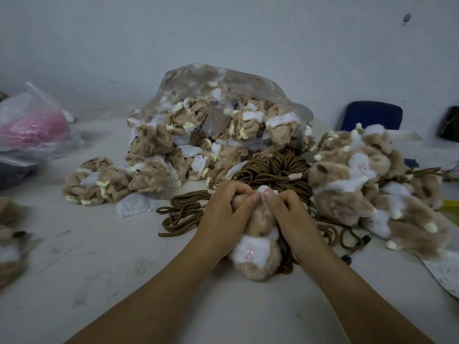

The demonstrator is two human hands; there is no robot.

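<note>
A tan and white plush toy skin (255, 254) with a pink stitched mark lies on the table between my wrists. My left hand (227, 214) grips its upper part from the left, fingers curled over the top. My right hand (285, 214) grips it from the right, thumb beside the left thumb. Both thumbs press at a small white tip (263, 188) at the top of the toy. Behind my hands lies a heap of brown cords (270, 167).
A clear plastic bag (216, 125) full of inside-out tan plush skins stands behind, with more (99, 181) spilled to its left. Furry turned skins (372, 180) pile at the right. A bag with pink contents (32, 127) sits far left. A blue chair (372, 115) stands at the back right.
</note>
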